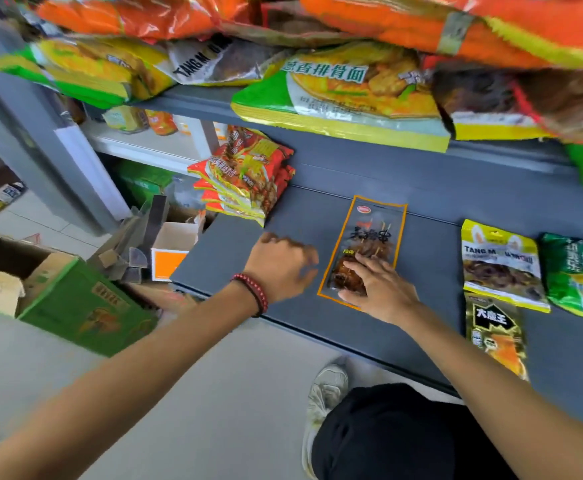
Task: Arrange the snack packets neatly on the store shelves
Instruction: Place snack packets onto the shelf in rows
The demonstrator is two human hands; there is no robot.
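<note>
A clear, orange-edged skewer snack packet (pixel 369 237) lies flat on the grey lower shelf (pixel 432 244). My right hand (pixel 380 289) rests on its near end with the fingers spread and straight. Just left of the packet, above the shelf, hovers my left hand (pixel 283 268); its fingers are loosely curled and blurred, and nothing is in it. A stack of red noodle packets (pixel 245 174) sits at the shelf's left end. To the right lie a yellow Tang packet (pixel 501 265), a black-and-gold packet (pixel 496 334) and a green packet (pixel 577 275).
The upper shelf holds green-yellow noodle bags (pixel 345 95) and orange bags (pixel 421 26) overhanging its edge. A green cardboard box (pixel 86 306) and open cartons (pixel 172 247) stand on the floor at left. My knee and shoe (pixel 324 393) are below the shelf edge.
</note>
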